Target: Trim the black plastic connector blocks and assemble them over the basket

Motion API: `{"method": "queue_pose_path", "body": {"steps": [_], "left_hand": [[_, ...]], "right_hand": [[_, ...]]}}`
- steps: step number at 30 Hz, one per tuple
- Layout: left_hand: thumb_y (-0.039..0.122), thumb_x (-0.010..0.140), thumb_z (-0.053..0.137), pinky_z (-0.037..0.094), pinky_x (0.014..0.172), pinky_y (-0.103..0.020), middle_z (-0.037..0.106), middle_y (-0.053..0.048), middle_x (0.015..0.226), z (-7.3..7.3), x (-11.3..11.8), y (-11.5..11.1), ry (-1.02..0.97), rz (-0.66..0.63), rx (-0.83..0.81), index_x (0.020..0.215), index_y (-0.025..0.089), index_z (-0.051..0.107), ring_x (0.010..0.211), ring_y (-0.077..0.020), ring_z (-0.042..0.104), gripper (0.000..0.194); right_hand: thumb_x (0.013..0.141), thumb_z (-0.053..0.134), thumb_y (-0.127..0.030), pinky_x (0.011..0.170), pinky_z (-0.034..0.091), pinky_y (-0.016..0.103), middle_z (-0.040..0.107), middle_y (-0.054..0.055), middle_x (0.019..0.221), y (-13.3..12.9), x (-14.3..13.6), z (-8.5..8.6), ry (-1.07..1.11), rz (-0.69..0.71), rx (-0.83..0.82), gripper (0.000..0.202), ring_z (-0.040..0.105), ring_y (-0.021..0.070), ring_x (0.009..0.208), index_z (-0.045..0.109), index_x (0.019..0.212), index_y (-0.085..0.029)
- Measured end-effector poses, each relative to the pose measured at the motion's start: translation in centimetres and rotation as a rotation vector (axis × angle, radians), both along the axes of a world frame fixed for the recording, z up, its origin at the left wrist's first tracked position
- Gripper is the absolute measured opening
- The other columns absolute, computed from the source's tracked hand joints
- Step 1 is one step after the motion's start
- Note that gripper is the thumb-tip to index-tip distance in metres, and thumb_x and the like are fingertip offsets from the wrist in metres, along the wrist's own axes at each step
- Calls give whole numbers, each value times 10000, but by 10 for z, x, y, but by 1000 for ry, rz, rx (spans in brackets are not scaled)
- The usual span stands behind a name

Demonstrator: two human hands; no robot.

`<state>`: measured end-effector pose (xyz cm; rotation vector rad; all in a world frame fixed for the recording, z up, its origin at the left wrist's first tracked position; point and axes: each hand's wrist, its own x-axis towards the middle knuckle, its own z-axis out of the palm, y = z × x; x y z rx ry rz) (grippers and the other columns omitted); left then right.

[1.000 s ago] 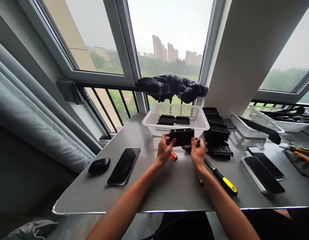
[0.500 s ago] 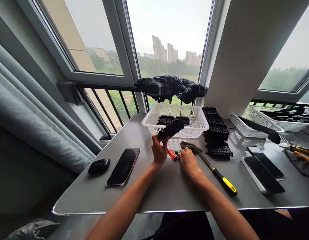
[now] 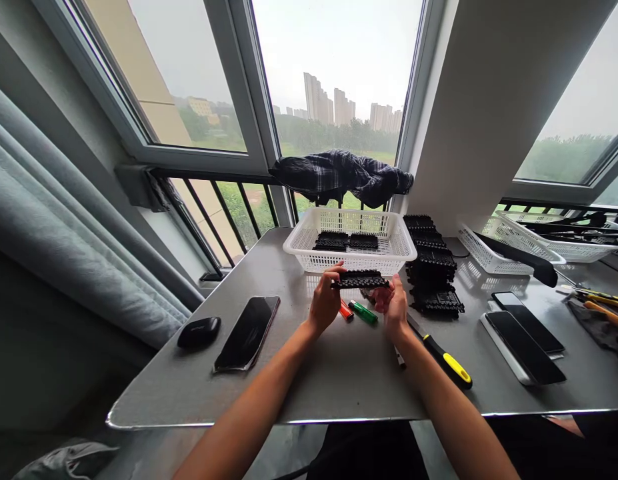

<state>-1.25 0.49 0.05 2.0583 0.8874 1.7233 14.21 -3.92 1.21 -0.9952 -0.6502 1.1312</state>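
Note:
A black plastic part (image 3: pixel 361 279) with toothed edges is held level just in front of the white basket. My left hand (image 3: pixel 327 297) grips its left end between thumb and fingers. At its right end, my right hand (image 3: pixel 395 303) has its fingertips closed on the part. A thin, light-coloured stick-like thing (image 3: pixel 399 358) shows below my right wrist; whether that hand holds it too I cannot tell. On the table between my hands lie a green lighter (image 3: pixel 363 313) and a red lighter (image 3: pixel 345 311). Beside my right forearm is a yellow-and-black handle (image 3: pixel 449 362) of a file-like tool.
The white basket (image 3: pixel 351 265) contains two similar black parts (image 3: pixel 331 241). A stack of black parts (image 3: pixel 433 267) stands to its right. Phones (image 3: pixel 247 333) lie on both sides of the metal table (image 3: pixel 179 393). More baskets (image 3: pixel 511 257) and tools (image 3: pixel 603 297) are at the right.
My left hand has lowered the black part and turned it level. My right hand has left the green lighter and moved right and up to the part's right end.

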Motion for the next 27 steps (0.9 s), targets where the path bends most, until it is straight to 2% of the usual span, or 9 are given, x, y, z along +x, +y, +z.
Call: {"method": "queue_pose_path", "body": {"steps": [4, 7, 9, 11, 14, 16, 19, 23, 27], "left_hand": [[207, 892, 513, 377, 1051, -507, 484, -131, 1303, 3, 0, -1, 147, -32, 55, 909, 232, 388, 1338, -261, 420, 128], [404, 734, 741, 348, 1060, -543, 354, -163, 1394, 0, -1, 2, 203, -27, 37, 954, 237, 382, 1369, -321, 334, 452], [553, 592, 799, 328, 1067, -549, 313, -160, 1394, -2, -1, 3, 213, -30, 10, 962, 237, 399, 1356, -341, 315, 629], [692, 505, 765, 318, 1072, -530, 316, -154, 1368, -2, -1, 3, 181, -46, -33, 935, 230, 435, 1336, -347, 311, 712], [809, 548, 632, 377, 1009, -459, 449, -139, 1212, 3, -1, 2, 70, -110, -158, 820, 214, 483, 1235, -332, 397, 670], [766, 643, 599, 446, 870, -373, 530, -85, 966, 6, -1, 2, -22, -175, -301, 759, 214, 484, 1026, -272, 516, 576], [543, 728, 658, 440, 688, -257, 485, 13, 728, 9, 1, 1, -186, -202, -466, 788, 221, 481, 741, -158, 522, 373], [349, 726, 676, 479, 638, -237, 564, 32, 781, 10, 7, -5, -344, -203, -549, 963, 232, 474, 708, -129, 569, 333], [294, 705, 674, 529, 515, -242, 588, 30, 798, 11, 12, -12, -436, -238, -659, 1051, 236, 430, 611, -122, 596, 428]], "right_hand": [[792, 552, -560, 368, 219, 217, 485, -35, 456, 0, 4, 3, 70, -76, -19, 388, 310, 83, 361, 497, 665, -198], [767, 567, -514, 362, 219, 214, 499, -39, 472, 1, 7, 4, 106, -76, -60, 331, 305, 81, 364, 492, 683, -203], [766, 536, -519, 355, 231, 213, 522, -31, 498, 2, 9, 4, 118, -43, -73, 326, 318, 84, 368, 499, 693, -204], [754, 517, -493, 348, 232, 210, 525, -32, 518, 4, 12, 3, 105, -23, -59, 294, 333, 87, 376, 499, 695, -206], [682, 550, -393, 353, 240, 199, 477, -58, 512, 6, 14, 1, 62, -45, -28, 190, 361, 89, 395, 510, 703, -208], [632, 575, -343, 361, 251, 192, 428, -79, 490, 7, 14, -2, 26, -62, -21, 172, 351, 81, 396, 551, 723, -199], [601, 589, -310, 361, 241, 190, 398, -96, 461, 9, 10, -4, -53, -88, -10, 216, 317, 70, 383, 627, 766, -176], [636, 601, -318, 401, 296, 206, 524, -64, 524, 8, 9, 3, -210, -89, 20, 280, 394, 90, 422, 689, 851, -163], [775, 558, -353, 616, 451, 291, 688, 25, 754, -14, 28, 17, -754, -23, 63, 291, 594, 181, 634, 722, 955, -193]]}}
